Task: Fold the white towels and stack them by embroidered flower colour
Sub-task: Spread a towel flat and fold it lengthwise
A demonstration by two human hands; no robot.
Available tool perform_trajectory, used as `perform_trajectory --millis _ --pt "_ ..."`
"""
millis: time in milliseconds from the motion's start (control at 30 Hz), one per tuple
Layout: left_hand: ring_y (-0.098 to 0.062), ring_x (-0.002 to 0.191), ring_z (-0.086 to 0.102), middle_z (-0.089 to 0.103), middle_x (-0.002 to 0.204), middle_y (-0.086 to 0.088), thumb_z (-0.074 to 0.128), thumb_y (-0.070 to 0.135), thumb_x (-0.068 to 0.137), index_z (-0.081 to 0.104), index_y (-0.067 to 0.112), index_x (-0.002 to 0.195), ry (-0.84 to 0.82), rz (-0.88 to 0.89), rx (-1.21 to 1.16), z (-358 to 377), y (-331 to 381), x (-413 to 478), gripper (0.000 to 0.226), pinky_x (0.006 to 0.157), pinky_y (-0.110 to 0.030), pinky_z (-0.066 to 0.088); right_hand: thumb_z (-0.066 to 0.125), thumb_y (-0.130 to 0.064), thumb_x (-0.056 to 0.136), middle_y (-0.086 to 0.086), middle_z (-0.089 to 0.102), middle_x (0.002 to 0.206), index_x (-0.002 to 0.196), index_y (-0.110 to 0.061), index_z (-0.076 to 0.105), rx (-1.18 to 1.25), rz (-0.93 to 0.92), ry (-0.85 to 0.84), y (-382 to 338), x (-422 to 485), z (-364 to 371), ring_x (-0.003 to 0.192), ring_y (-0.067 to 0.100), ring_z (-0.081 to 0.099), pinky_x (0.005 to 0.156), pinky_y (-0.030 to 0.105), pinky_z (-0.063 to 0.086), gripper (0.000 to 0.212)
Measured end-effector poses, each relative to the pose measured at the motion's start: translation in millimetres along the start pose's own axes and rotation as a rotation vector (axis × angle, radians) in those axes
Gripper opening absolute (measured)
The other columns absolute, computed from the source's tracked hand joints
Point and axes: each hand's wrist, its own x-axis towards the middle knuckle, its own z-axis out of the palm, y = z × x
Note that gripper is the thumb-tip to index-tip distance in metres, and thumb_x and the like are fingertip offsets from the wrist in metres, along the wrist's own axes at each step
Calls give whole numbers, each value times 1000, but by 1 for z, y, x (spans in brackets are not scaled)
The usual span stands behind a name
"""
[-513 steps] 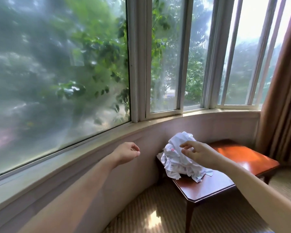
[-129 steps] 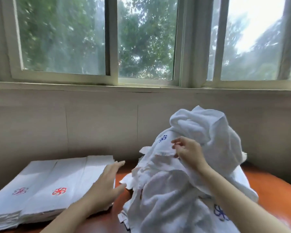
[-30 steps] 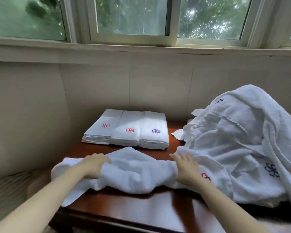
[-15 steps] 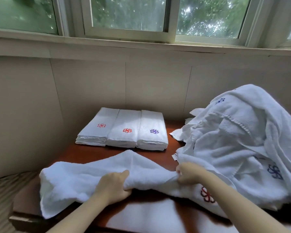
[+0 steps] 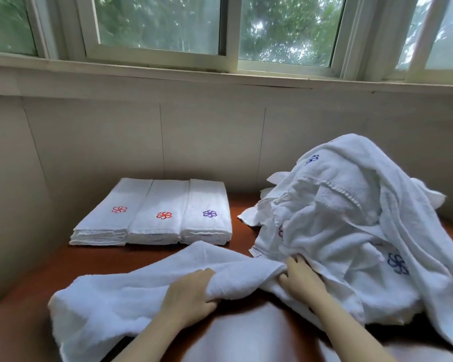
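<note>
Left hand clutches bunched fold of towel at lower centre. Right hand sits at towel's right end against loose pile — fingers buried in cloth, grip not readable. Towel sprawls across front of bench, before three folded stacks. Terry looks soft, light, limp — likely sags unless taken by corners or hem. Versus half-second back: right hand nearer pile, red flower by its forearm no longer visible.

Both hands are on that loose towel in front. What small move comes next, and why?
Probably pull the towel clear of the heap and flatten it: left hand and right hand grip it bunched, its end against the heap.
</note>
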Motion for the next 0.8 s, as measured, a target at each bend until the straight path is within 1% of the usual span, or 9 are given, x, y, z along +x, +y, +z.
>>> perform_trajectory --millis 100,200,267,333,433,500,600,700,800 --pt "-11 106 57 58 112 15 57 48 73 43 36 123 114 91 45 0 -4 7 54 78 -27 46 39 -32 93 11 40 140 124 -9 47 -6 -15 23 18 17 0 132 24 35 107 33 29 40" --pt "-10 69 67 67 84 11 82 44 33 48 25 111 207 244 203 -5 -14 9 87 55 -15 49 41 -33 93 9 38 143 136 -13 42 24 -18 64 30 31 -3 135 23 30 109 32 27 47" --pt "-16 59 65 67 76 6 82 30 17 47 20 109 318 259 237 -4 -31 11 99 54 -17 50 42 -33 92 10 39 142 135 -16 42 22 -26 71 33 38 -5 133 24 32 106 32 29 46" --pt "-21 57 64 67 74 1 77 21 26 46 18 107 387 244 312 -10 -47 9 87 56 -21 48 44 -31 91 12 43 136 125 -18 48 -16 -42 54 31 41 -7 128 26 38 101 32 34 36" --pt "-23 56 64 67 71 -3 39 18 54 50 18 101 495 202 379 -21 -53 3 48 64 -30 39 47 -26 85 9 50 121 104 -21 51 -34 -113 -15 27 36 -13 113 25 48 92 32 42 20" --pt "-22 55 66 70 72 -4 34 10 56 66 12 93 516 120 289 -29 -50 -1 50 57 -26 48 50 -25 82 2 54 107 87 -24 46 -94 -189 -78 24 30 -23 102 21 52 83 30 44 6" --pt "-34 72 67 71 84 -15 66 -11 61 69 2 100 499 -118 37 -41 -43 -4 41 62 -36 52 62 -29 80 -5 52 80 68 -24 44 -187 -282 -217 15 16 -47 81 14 50 67 28 37 22" --pt "-42 103 54 58 111 -24 66 0 78 56 -1 113 525 -395 -109 -53 -36 -4 37 80 -50 42 72 -38 79 -6 53 68 76 -21 57 -32 -275 -603 -6 -10 -77 58 7 49 52 18 38 23" --pt "-41 103 52 56 109 -23 55 26 94 50 2 103 650 -671 -378 -62 -34 -4 26 77 -45 39 66 -40 84 -1 62 70 85 -20 58 -24 -265 -823 -33 -40 -90 52 9 52 50 16 43 22"
